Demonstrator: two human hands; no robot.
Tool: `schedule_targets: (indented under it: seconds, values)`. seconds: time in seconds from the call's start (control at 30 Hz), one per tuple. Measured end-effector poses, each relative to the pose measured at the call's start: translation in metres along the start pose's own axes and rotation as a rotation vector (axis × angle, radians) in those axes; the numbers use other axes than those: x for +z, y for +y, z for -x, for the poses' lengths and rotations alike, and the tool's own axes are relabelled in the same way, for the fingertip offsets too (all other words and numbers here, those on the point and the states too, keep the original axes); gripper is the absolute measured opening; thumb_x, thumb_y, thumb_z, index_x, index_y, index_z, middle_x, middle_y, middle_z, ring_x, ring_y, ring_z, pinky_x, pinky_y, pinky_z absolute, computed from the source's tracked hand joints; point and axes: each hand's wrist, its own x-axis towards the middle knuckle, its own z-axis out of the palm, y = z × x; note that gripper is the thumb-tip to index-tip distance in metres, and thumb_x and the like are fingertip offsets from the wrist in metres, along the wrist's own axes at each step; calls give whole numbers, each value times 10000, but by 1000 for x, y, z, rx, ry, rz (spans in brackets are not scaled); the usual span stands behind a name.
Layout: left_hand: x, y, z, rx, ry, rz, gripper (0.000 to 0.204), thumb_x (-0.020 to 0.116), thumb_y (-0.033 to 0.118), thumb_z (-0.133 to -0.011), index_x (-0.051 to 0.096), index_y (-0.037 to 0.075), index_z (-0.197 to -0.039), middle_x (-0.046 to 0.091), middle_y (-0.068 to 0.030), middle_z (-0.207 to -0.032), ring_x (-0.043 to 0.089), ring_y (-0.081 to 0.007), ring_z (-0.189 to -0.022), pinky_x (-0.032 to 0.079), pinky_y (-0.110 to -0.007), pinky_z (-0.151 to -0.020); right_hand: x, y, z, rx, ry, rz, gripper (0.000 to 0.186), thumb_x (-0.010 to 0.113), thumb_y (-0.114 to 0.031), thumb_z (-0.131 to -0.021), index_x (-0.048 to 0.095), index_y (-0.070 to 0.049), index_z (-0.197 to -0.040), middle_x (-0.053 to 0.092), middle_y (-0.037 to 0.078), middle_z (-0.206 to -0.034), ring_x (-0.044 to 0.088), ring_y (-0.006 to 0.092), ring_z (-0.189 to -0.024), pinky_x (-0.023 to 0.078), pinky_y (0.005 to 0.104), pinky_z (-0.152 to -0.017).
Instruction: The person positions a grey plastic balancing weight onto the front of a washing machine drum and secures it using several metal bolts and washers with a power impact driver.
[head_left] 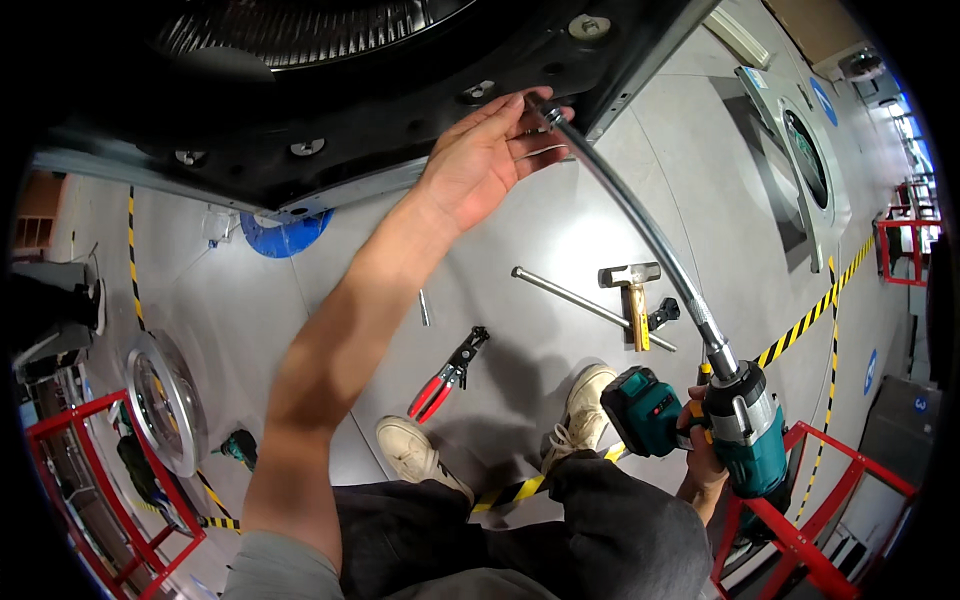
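Observation:
My right hand [706, 450] grips a teal cordless impact driver [750, 440] at the lower right, its battery pack toward my shoes. From the driver's nose a long silver extension bar [640, 220] slants up and left to the dark underside of a large appliance [400, 130]. At its far end is a socket [549, 114], where the thumb and forefinger of my left hand [485, 165] pinch; the other fingers spread out behind the bar. Between those fingertips little shows. Bolts with pale washers, one a round fitting [589, 27], dot the appliance's face.
On the grey floor lie red-handled pliers [447, 375], a hammer [638, 305], a metal rod [570, 295] and a short bit [424, 308]. A panel with a round opening [800, 160] stands right; a ring-shaped door [165, 405] leans left, near red frames [90, 410].

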Motion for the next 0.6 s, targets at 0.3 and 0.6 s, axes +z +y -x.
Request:
schedule_targets:
  seconds: [0.3, 0.6]
  values:
    - [24, 11, 65, 90, -98, -164, 282, 573, 77, -914, 550, 24, -1189, 612, -166, -1151, 612, -223, -1040, 489, -352, -974, -55, 84, -30, 149, -111, -721, 705, 718, -160, -640, 409, 38, -1243, 582, 149, -899, 555, 206, -561, 453, 291, -457]
    - [80, 13, 102, 316, -281, -461, 298, 702, -22, -794, 566, 17, -1056, 638, -100, -1034, 622, -137, -941, 512, -278, -847, -49, 157, -44, 101, -442, -1183, 682, 701, -156, -672, 453, 35, -1278, 647, 148, -983, 580, 165, -531, 456, 256, -440]
